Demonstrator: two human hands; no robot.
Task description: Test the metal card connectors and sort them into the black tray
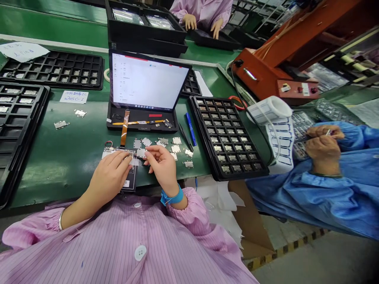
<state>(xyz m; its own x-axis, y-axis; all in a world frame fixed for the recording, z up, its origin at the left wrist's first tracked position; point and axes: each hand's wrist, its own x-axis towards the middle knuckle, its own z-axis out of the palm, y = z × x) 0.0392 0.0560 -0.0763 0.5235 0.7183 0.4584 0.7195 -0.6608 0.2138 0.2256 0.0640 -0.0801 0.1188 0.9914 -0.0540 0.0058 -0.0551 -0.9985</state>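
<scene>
we see the left hand [114,167] lying palm down over the circuit board [129,183] at the near edge of the green table [65,157], its fingers close together; we cannot tell whether they grip anything beneath. the right hand [161,163] is just beside it, thumb and forefinger drawn narrow near a small metal plate [141,153] (whether they pinch it or only hover over it, we cannot tell).

from the far end of the board an orange ribbon cable [125,128] runs up to the black case [172,121], where a lit screen [145,81] stands tilted back. to the right of the hands we find loose metal plates [175,148] scattered, then dark tweezers [185,138] and a blue pen [191,129] beside a black tray [243,175] filled with small metal parts. on the left lies a handwritten note [74,97]. at the far right, a co-worker in blue sleeves holds both hands [324,146] together.
</scene>
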